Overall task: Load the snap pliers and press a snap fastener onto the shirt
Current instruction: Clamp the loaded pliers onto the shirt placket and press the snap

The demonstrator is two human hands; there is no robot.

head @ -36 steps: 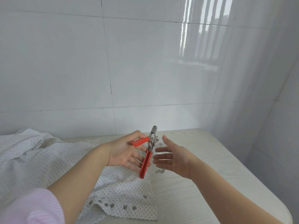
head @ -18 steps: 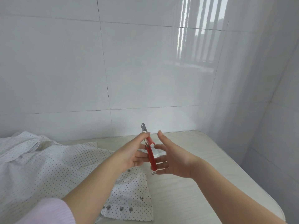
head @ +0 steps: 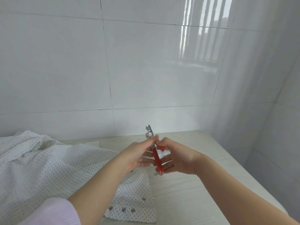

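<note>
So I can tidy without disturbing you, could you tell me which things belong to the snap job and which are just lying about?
In use: snap pliers, in left hand and right hand; dotted shirt; loose snaps beside it.
Lying about: only a clear item behind the pliers, unidentifiable.

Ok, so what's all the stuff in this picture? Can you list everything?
snap pliers: one, red handles, silver head, held upright above the table
shirt: one, white with dark dots, on the table's left side
fitted snaps: at least four, silver, along the shirt's near edge
loose snaps: a few, silver, on the table
table: one, pale wood
wall: white tiles, behind the table
sleeve: one, pink, left arm
left hand: pinches the pliers near the head
right hand: holds a red handle
</note>
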